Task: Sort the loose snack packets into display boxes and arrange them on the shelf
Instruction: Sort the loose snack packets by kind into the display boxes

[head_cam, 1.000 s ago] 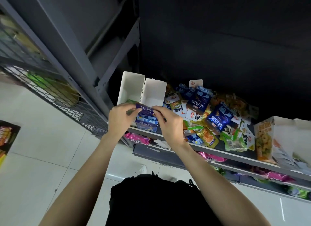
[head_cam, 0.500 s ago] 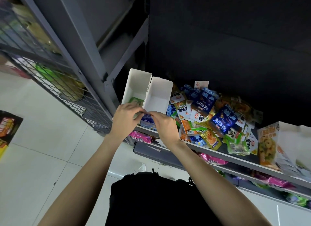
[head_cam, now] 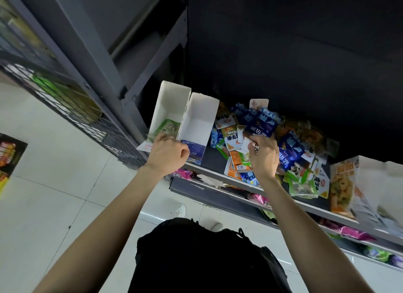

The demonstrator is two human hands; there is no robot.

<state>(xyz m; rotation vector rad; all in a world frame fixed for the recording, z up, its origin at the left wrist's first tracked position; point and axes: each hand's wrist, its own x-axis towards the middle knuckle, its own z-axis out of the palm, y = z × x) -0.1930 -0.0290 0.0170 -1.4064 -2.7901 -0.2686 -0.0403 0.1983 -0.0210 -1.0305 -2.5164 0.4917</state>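
Observation:
Two white display boxes stand side by side at the shelf's left end. The left box [head_cam: 172, 98] holds green packets [head_cam: 168, 126]. The right box [head_cam: 202, 116] holds blue packets [head_cam: 195, 149] at its front. My left hand [head_cam: 168, 154] has curled fingers at the front edge of the right box and seems to grip it. To the right, my right hand [head_cam: 262, 157] reaches into the heap of loose snack packets [head_cam: 294, 155] and pinches the lower edge of a blue packet [head_cam: 261, 124].
The grey shelf edge [head_cam: 305, 205] runs down to the right. An orange printed display box [head_cam: 342, 183] stands at the right end. Pink packets [head_cam: 258, 199] lie on the shelf below. A wire rack [head_cam: 65, 92] stands to the left over the tiled floor.
Both hands were pushing a blue packet down into the right box. Now the packet sits inside it, my left hand stays at the box front, and my right hand has moved right to the heap.

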